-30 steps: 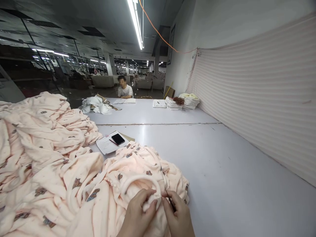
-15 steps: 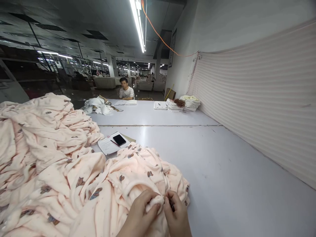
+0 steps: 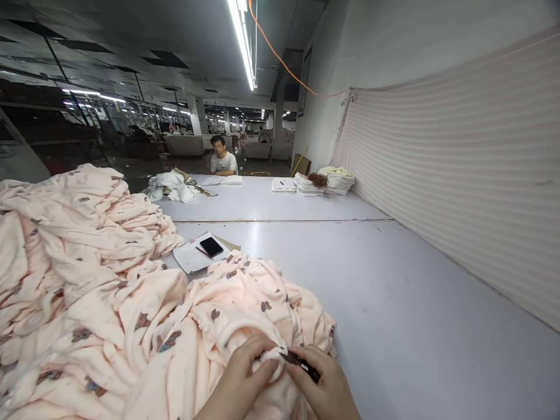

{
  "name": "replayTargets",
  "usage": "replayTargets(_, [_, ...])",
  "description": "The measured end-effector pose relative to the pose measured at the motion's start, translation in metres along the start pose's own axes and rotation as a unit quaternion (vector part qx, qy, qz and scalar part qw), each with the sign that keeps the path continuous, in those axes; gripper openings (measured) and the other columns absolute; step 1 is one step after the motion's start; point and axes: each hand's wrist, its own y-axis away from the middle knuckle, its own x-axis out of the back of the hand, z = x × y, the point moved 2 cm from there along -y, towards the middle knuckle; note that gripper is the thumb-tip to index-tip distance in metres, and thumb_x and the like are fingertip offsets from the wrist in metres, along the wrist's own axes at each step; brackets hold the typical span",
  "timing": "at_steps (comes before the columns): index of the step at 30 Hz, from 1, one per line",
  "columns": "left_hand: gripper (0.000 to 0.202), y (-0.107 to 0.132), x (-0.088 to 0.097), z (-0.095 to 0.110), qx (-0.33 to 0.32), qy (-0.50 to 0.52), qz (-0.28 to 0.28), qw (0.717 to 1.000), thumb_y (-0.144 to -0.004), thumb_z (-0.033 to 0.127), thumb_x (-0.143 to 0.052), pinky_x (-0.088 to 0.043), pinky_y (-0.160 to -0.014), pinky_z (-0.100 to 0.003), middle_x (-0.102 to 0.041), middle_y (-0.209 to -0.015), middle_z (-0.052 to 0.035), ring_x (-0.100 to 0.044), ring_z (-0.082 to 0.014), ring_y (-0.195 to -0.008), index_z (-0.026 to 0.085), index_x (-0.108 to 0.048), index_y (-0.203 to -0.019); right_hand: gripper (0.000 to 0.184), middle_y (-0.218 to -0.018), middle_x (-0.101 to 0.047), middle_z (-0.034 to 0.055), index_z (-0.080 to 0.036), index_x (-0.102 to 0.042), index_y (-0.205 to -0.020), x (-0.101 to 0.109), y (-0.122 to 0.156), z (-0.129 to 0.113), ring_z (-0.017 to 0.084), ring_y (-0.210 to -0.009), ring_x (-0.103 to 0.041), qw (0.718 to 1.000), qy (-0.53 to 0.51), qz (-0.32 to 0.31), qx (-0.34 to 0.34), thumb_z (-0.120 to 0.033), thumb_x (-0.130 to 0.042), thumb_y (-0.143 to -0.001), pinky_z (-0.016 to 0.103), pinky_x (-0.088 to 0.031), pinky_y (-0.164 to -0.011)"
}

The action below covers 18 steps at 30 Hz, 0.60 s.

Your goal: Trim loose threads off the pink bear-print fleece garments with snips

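A pale pink fleece garment (image 3: pixel 245 303) with small brown prints lies bunched on the white table (image 3: pixel 394 303) at the bottom centre. My left hand (image 3: pixel 242 379) pinches a rolled edge of that garment between thumb and fingers. Just to its right, my right hand (image 3: pixel 324 388) is closed on a small dark tool (image 3: pixel 301 363), whose tip points left at the pinched fabric. Both hands touch the garment; the wrists run off the bottom edge.
A large heap of the same pink fabric (image 3: pixel 74 256) fills the left. A black phone (image 3: pixel 210 247) lies on papers (image 3: pixel 192 256) beyond the garment. Farther off sit white cloth (image 3: pixel 172 186), folded stacks (image 3: pixel 335 179) and a seated person (image 3: pixel 222 158). A striped fabric wall (image 3: pixel 459 175) lines the right.
The dark tool in my right hand has swung from upright to lying flat, tip toward the fabric. My left hand has shifted its pinch slightly; the looped edge has flattened.
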Motion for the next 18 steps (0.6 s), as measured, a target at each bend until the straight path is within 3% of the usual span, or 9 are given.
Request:
replayTargets(11, [0.015, 0.007, 0.01, 0.0, 0.072, 0.04, -0.04, 0.996, -0.075, 0.02, -0.056, -0.043, -0.08, -0.026, -0.066, -0.086, -0.0012, -0.059, -0.0193, -0.089, 0.018, -0.068, -0.084, 0.018, -0.084, -0.074, 0.004, -0.024, -0.076, -0.09, -0.001, -0.005, 0.001, 0.024, -0.082, -0.066, 0.992, -0.055, -0.096, -0.059, -0.032, -0.067, -0.076, 0.03, -0.048, -0.074])
replayTargets(18, [0.016, 0.013, 0.01, -0.008, 0.091, 0.018, -0.029, 0.995, -0.073, 0.017, -0.057, -0.045, -0.081, -0.027, -0.067, -0.089, -0.0012, -0.06, -0.0199, -0.092, 0.018, -0.069, -0.083, 0.022, -0.078, -0.074, 0.0057, -0.021, -0.078, -0.083, 0.0, 0.003, 0.0, 0.024, -0.076, -0.066, 0.991, -0.092, -0.059, -0.081, -0.039, -0.068, -0.075, 0.03, -0.05, -0.068])
